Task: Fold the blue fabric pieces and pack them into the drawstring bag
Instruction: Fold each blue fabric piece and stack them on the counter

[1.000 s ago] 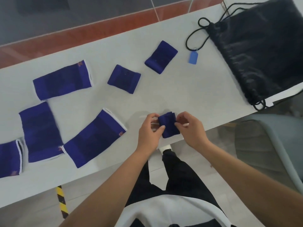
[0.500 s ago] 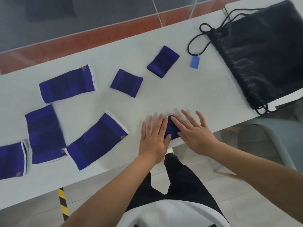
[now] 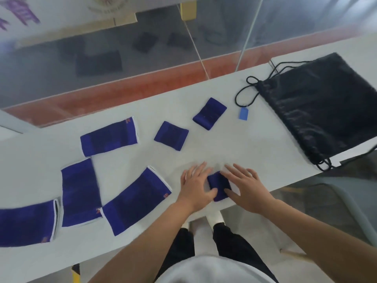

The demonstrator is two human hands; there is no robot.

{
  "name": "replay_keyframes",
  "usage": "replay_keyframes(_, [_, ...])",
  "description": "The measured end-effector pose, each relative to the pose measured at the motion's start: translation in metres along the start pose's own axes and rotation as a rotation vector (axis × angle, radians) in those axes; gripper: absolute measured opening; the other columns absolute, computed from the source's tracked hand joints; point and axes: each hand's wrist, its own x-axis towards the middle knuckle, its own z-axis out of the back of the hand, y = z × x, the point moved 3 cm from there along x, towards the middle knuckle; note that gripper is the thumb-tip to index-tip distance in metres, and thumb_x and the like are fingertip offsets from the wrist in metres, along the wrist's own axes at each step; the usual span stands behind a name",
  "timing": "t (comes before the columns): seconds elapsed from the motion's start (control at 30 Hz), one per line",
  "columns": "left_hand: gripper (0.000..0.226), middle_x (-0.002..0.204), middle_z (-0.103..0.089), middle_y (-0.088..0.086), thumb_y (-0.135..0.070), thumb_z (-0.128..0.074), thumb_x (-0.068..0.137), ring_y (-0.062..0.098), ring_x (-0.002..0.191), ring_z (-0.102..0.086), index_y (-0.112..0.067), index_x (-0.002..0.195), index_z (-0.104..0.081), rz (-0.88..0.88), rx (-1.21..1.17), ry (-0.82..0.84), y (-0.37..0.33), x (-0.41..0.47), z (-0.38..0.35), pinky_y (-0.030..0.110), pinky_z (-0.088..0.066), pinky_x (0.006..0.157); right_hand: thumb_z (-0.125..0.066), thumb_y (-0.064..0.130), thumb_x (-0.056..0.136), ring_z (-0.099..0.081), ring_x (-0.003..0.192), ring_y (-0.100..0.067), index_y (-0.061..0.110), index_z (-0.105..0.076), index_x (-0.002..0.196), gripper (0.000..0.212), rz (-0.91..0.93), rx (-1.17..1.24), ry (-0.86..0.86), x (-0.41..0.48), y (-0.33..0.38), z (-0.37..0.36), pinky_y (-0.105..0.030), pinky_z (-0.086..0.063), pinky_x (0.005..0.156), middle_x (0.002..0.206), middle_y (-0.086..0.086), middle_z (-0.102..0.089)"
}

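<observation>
A small folded blue fabric piece [image 3: 218,185] lies near the front edge of the white table [image 3: 255,152]. My left hand [image 3: 194,185] and my right hand [image 3: 245,187] lie flat on either side of it, fingers straight, touching its edges. Two more folded blue pieces [image 3: 171,135] [image 3: 209,113] sit further back. Several unfolded blue pieces with white trim [image 3: 109,136] [image 3: 78,192] [image 3: 135,200] [image 3: 26,223] lie flat to the left. The black drawstring bag [image 3: 318,105] lies flat at the far right, its cords looped towards the middle.
A small blue tag [image 3: 243,113] hangs on the bag's cord. A glass wall with an orange floor strip [image 3: 142,86] runs behind the table. A grey chair [image 3: 350,207] stands at the right below the table edge.
A second ago both hands pinched the folded piece above the table. They then pressed it flat, and now they have slid apart to its sides. The camera has tilted up.
</observation>
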Motion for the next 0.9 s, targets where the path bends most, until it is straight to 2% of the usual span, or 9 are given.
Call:
replay_keyframes(0.07, [0.066, 0.157, -0.04, -0.005, -0.042, -0.063, 0.088, 0.019, 0.147, -0.031, -0.029, 0.148, -0.04, 0.017, -0.05, -0.111, 0.007, 0.011, 0.031, 0.044, -0.023, 0.122, -0.051, 0.043, 0.1, -0.018, 0.154, -0.019, 0.034, -0.034, 0.153, 0.057, -0.068, 0.12, -0.065, -0.002, 0.011, 0.014, -0.043, -0.015, 0.122, 0.165, 0.007, -0.028])
replay_keyframes(0.17, [0.067, 0.152, -0.045, 0.001, -0.033, -0.07, 0.086, 0.025, 0.139, -0.041, -0.022, 0.146, -0.043, 0.137, -0.011, -0.182, 0.029, 0.033, 0.07, 0.044, -0.036, 0.114, -0.055, 0.041, 0.099, -0.031, 0.148, -0.019, 0.035, -0.044, 0.148, 0.051, -0.219, 0.316, -0.174, -0.009, 0.026, 0.03, -0.045, -0.026, 0.121, 0.161, 0.006, -0.037])
replay_keyframes(0.27, [0.079, 0.156, -0.038, 0.006, -0.031, -0.073, 0.081, 0.031, 0.141, -0.036, -0.019, 0.15, -0.037, 0.222, 0.075, -0.139, 0.046, 0.056, 0.094, 0.045, -0.036, 0.112, -0.059, 0.038, 0.098, -0.036, 0.146, -0.021, 0.033, -0.049, 0.145, 0.049, -0.341, 0.41, -0.209, -0.018, 0.037, 0.031, -0.049, -0.031, 0.118, 0.158, 0.005, -0.041])
replay_keyframes(0.37, [0.088, 0.158, -0.034, 0.007, -0.042, -0.075, 0.081, 0.033, 0.144, -0.032, -0.018, 0.153, -0.03, 0.254, 0.167, -0.109, 0.054, 0.074, 0.104, 0.047, -0.034, 0.113, -0.061, 0.041, 0.096, -0.033, 0.148, -0.021, 0.032, -0.047, 0.147, 0.053, -0.458, 0.411, -0.212, -0.032, 0.045, 0.022, -0.048, -0.028, 0.12, 0.16, 0.003, -0.038])
replay_keyframes(0.47, [0.087, 0.154, -0.038, 0.008, -0.048, -0.074, 0.081, 0.032, 0.141, -0.036, -0.017, 0.151, -0.032, 0.293, 0.224, -0.104, 0.061, 0.084, 0.104, 0.047, -0.035, 0.111, -0.057, 0.047, 0.095, -0.029, 0.15, -0.019, 0.034, -0.043, 0.149, 0.057, -0.547, 0.355, -0.198, -0.049, 0.049, 0.011, -0.047, -0.024, 0.121, 0.162, 0.003, -0.034])
replay_keyframes(0.6, [0.07, 0.146, -0.044, 0.007, -0.043, -0.074, 0.084, 0.031, 0.134, -0.042, -0.02, 0.141, -0.042, 0.281, 0.329, -0.126, 0.067, 0.088, 0.1, 0.045, -0.041, 0.107, -0.053, 0.047, 0.096, -0.028, 0.15, -0.017, 0.035, -0.041, 0.149, 0.056, -0.625, 0.345, -0.202, -0.069, 0.054, 0.0, -0.046, -0.021, 0.122, 0.162, 0.005, -0.034])
replay_keyframes(0.73, [0.039, 0.129, -0.06, 0.006, -0.021, -0.06, 0.093, 0.029, 0.12, -0.053, -0.019, 0.131, -0.049, 0.16, 0.452, -0.124, 0.066, 0.084, 0.099, 0.041, -0.047, 0.097, -0.053, 0.048, 0.096, -0.031, 0.149, -0.017, 0.036, -0.044, 0.147, 0.054, -0.667, 0.368, -0.204, -0.081, 0.063, -0.007, -0.046, -0.023, 0.121, 0.161, 0.006, -0.036])
replay_keyframes(0.83, [0.03, 0.123, -0.064, 0.006, -0.016, -0.051, 0.097, 0.028, 0.112, -0.06, -0.016, 0.126, -0.052, 0.061, 0.516, -0.148, 0.064, 0.075, 0.103, 0.039, -0.048, 0.092, -0.055, 0.045, 0.096, -0.035, 0.146, -0.015, 0.034, -0.048, 0.145, 0.051, -0.658, 0.414, -0.25, -0.084, 0.073, -0.002, -0.044, -0.025, 0.12, 0.158, 0.007, -0.04])
replay_keyframes(0.9, [0.027, 0.119, -0.066, 0.007, -0.017, -0.053, 0.096, 0.028, 0.105, -0.064, -0.016, 0.123, -0.056, 0.022, 0.457, -0.19, 0.058, 0.069, 0.112, 0.04, -0.05, 0.09, -0.059, 0.041, 0.095, -0.041, 0.142, -0.014, 0.03, -0.053, 0.142, 0.048, -0.63, 0.465, -0.316, -0.082, 0.08, 0.007, -0.04, -0.03, 0.118, 0.154, 0.007, -0.046])
